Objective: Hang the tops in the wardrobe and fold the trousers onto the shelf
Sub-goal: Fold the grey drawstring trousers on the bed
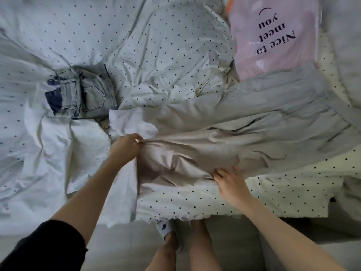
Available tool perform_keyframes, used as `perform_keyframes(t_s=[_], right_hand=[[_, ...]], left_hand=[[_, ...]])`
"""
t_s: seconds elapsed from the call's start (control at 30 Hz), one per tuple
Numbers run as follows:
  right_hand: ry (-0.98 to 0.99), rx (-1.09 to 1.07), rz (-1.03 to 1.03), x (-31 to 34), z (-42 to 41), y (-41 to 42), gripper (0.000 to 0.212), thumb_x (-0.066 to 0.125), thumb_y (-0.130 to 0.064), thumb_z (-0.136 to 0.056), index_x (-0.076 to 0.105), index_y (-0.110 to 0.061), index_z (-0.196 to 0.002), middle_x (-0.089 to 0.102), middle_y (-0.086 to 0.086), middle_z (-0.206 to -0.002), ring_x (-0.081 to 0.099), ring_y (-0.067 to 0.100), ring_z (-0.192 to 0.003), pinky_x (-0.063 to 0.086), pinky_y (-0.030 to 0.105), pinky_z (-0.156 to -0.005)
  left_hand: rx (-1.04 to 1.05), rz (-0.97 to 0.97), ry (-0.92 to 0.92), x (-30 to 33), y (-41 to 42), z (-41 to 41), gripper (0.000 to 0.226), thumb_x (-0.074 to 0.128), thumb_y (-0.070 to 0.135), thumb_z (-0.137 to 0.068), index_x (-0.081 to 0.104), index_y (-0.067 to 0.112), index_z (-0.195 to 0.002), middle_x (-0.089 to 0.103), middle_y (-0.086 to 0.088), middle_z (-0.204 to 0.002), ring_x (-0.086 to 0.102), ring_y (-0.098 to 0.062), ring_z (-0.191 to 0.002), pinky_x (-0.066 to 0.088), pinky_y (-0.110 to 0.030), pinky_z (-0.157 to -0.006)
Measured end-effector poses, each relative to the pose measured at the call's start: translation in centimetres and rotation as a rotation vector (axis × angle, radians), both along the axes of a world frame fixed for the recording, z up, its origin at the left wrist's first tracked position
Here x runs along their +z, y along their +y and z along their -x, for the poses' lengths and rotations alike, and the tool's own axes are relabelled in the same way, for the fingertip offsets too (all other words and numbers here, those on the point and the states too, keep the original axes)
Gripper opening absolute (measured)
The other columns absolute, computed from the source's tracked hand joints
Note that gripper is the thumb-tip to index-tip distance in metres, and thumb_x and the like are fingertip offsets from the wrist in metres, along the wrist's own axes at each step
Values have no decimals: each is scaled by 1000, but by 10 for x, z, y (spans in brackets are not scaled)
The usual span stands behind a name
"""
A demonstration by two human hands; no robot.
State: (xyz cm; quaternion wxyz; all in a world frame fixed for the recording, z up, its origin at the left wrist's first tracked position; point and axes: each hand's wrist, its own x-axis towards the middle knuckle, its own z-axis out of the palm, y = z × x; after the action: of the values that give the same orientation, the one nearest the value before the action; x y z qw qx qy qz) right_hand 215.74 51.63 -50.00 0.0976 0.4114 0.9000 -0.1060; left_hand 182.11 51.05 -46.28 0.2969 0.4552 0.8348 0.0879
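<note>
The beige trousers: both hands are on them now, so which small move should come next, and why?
Probably pull the waist flat. The left hand pinches one edge of the beige trousers, the right hand grips the other, and the cloth between them is creased on the bed.

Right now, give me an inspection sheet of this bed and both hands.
Surface: polka-dot duvet, rumpled.
Job's things: beige trousers spread across the bed; folded jeans; white garment lying flat.
Clutter: pink plastic bag at the far right.
Grips: left hand pinches the trousers' edge; right hand pinches the near edge.
Cables: nothing seen.
Surroundings: grey floor, the person's feet below the bed edge.
</note>
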Motion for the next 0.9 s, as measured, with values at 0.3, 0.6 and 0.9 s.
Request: perform_keyframes(t_s=[0.3, 0.6, 0.9], right_hand=[[-191, 94, 143, -33, 59, -26, 72, 51, -38, -92, 10, -24, -150, 24, 5, -153, 26, 24, -139, 24, 44, -110], [-159, 221, 216, -67, 159, -15, 65, 40, -45, -96, 12, -21, -150, 5, 8, -158, 14, 28, -144, 19, 50, -112], [353, 57, -109, -22, 212, 46, 14, 60, -21, -83, 70, -12, -84, 66, 5, -68, 63, 27, -64, 47, 36, -62]], left_hand=[[-30, 199, 242, -57, -75, 12, 64, 56, 17, -90, 22, 20, -144, 27, -8, -147, 30, -28, -132, 30, -41, -104], [-91, 158, 330, -87, -93, 78, 68, 46, 23, -95, 5, 25, -150, 8, -2, -158, 9, -22, -144, 11, -42, -115], [213, -101, 65, -73, -37, 97, 45, 40, 7, -92, 44, 9, -136, 44, -14, -140, 41, -31, -128, 32, -40, -103]])
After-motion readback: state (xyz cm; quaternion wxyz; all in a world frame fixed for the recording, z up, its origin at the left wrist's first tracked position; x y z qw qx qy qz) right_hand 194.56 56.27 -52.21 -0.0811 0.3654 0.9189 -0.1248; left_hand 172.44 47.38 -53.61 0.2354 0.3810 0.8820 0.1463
